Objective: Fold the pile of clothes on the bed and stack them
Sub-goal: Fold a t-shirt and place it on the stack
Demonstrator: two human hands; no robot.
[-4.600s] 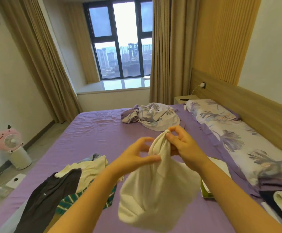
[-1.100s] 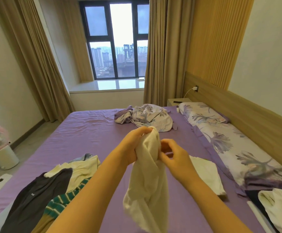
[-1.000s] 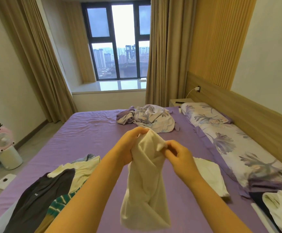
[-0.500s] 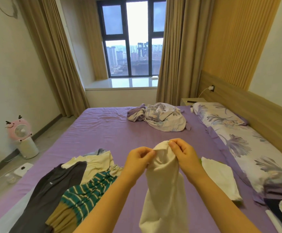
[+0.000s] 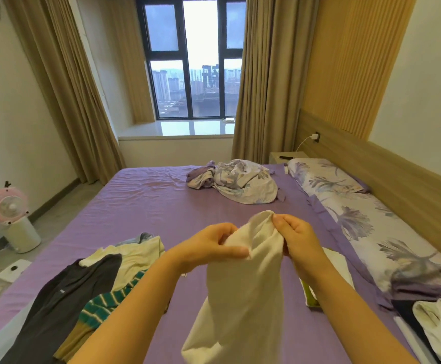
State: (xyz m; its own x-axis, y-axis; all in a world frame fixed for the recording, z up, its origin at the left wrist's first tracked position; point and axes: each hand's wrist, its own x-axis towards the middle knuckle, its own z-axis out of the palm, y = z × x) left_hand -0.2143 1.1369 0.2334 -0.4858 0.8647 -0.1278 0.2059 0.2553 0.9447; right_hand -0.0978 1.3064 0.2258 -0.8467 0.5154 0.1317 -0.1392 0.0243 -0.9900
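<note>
A cream-white garment [image 5: 243,292] hangs in the air over the purple bed [image 5: 145,203]. My left hand [image 5: 208,248] pinches its upper edge on the left, and my right hand [image 5: 298,237] pinches the bunched top on the right. The cloth droops down between my forearms. On the bed's near left lies a loose pile: a dark shirt [image 5: 56,300], a green striped top [image 5: 103,306] and a pale yellow garment [image 5: 132,256]. A folded white piece [image 5: 337,266] lies on the bed behind my right forearm, partly hidden.
A crumpled floral sheet [image 5: 240,179] sits at the far end of the bed. Floral pillows [image 5: 355,214] line the wooden headboard on the right. More clothes [image 5: 434,324] lie at the near right. A pink fan [image 5: 9,214] stands on the floor at left.
Both hands kept shifting their pinch along the top of the white garment and lowered it a little. The view turned slightly left.
</note>
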